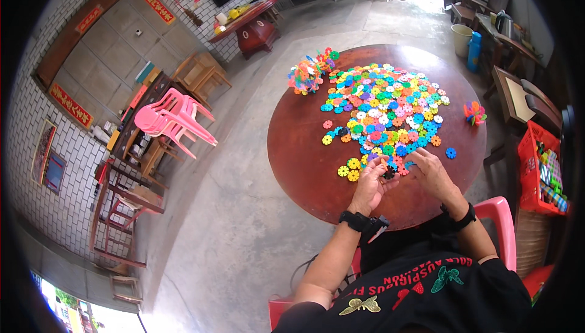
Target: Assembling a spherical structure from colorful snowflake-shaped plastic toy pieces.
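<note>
Close to the near edge of a round brown table [304, 168], my left hand [369, 188] pinches a black flower-shaped plastic disc [390, 173]. My right hand [432, 173] is just right of it, fingers curled together; a bit of blue shows at the fingertips, but what they hold is too small to make out. Beyond both hands spreads a large heap of colourful flower-shaped discs [390, 98]. Several yellow discs [353, 163] lie just left of my left hand. A lone blue disc [451, 152] rests to the right of my right hand.
A ball built of discs [304, 77] stands at the table's far left, and a small multicoloured assembly [474, 113] sits near its right edge. Right of the table is a red crate [536, 168] with toys. Stacked pink chairs [173, 116] stand across the floor to the left.
</note>
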Demonstrator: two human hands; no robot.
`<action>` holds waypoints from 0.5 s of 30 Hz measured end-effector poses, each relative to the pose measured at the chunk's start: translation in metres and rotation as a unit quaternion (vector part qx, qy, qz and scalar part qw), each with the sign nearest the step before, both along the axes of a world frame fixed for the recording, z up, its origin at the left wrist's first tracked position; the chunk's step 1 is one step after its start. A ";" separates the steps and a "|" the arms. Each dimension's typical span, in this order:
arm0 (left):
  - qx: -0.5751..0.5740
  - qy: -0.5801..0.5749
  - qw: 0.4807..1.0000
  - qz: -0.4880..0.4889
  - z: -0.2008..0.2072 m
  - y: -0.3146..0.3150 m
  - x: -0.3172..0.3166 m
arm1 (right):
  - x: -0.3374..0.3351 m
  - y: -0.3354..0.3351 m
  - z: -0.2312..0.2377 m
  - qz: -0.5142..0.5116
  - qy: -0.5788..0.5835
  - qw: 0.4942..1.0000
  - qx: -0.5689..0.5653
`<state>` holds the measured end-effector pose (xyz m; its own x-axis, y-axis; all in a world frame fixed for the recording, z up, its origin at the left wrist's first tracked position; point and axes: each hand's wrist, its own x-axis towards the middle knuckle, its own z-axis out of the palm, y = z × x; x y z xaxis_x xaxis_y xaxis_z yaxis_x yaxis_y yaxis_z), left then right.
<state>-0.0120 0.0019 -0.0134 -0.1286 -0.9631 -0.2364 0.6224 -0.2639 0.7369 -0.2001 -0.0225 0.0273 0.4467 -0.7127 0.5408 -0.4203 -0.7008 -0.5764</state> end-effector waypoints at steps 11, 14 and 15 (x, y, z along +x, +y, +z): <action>-0.037 -0.010 0.999 -0.007 -0.003 -0.001 0.001 | 0.001 0.000 0.001 0.020 0.004 0.999 0.042; -0.023 0.026 0.999 0.006 0.000 -0.001 0.001 | 0.004 0.003 0.002 0.018 0.000 0.999 0.029; -0.023 0.027 0.999 0.005 0.001 -0.002 0.002 | 0.005 0.003 0.003 0.018 0.013 0.999 0.027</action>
